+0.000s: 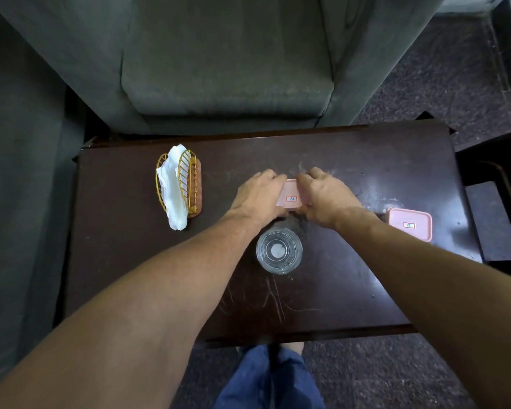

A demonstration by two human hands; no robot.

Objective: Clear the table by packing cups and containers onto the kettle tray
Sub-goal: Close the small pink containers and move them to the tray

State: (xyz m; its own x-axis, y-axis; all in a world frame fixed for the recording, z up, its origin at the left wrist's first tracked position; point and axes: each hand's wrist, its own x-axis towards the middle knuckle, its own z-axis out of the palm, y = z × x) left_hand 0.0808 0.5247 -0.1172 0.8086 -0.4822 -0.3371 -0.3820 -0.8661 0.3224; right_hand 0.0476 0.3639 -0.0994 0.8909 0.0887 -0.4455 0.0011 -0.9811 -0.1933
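Observation:
A small pink lidded container (291, 196) with a red-framed label sits at the middle of the dark wooden table (130, 261). My left hand (258, 196) grips its left side and my right hand (322, 199) grips its right side, fingers curled over the lid's edges. A clear empty glass (278, 250) stands upright just in front of my hands. A second pink lidded container (410, 224) with a similar label rests near the table's right edge. No kettle tray is in view.
A gold wire napkin holder (179, 184) with white tissue stands at the table's back left. A grey armchair (227, 69) is right behind the table. A dark low stand (493, 219) lies to the right. My legs in blue trousers (266, 379) are below.

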